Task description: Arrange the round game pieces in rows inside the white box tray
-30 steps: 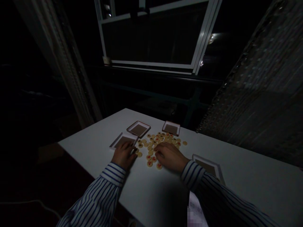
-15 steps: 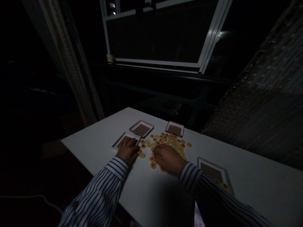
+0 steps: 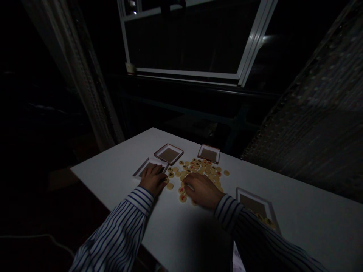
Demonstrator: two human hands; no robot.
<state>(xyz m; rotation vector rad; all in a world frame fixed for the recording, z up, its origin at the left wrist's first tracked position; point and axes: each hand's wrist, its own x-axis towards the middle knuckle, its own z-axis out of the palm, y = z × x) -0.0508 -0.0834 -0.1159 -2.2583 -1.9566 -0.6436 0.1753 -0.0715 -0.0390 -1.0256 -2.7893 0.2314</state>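
Matt table (image 3: 119,170), seemingly wooden discs (image 3: 210,170)

Your left hand (image 3: 153,180) lies palm down, its fingers stretched forward and close together. Your right hand (image 3: 202,190) is palm down too, with knuckles raised and fingers curled toward the left one; its fingertips are hidden. Both forearms (image 3: 120,228) reach forward in striped sleeves, hands near but apart.

A white-framed window (image 3: 187,73) stands behind the table (image 3: 312,226), a pale curtain (image 3: 85,83) at left, a mesh panel (image 3: 312,124) right.
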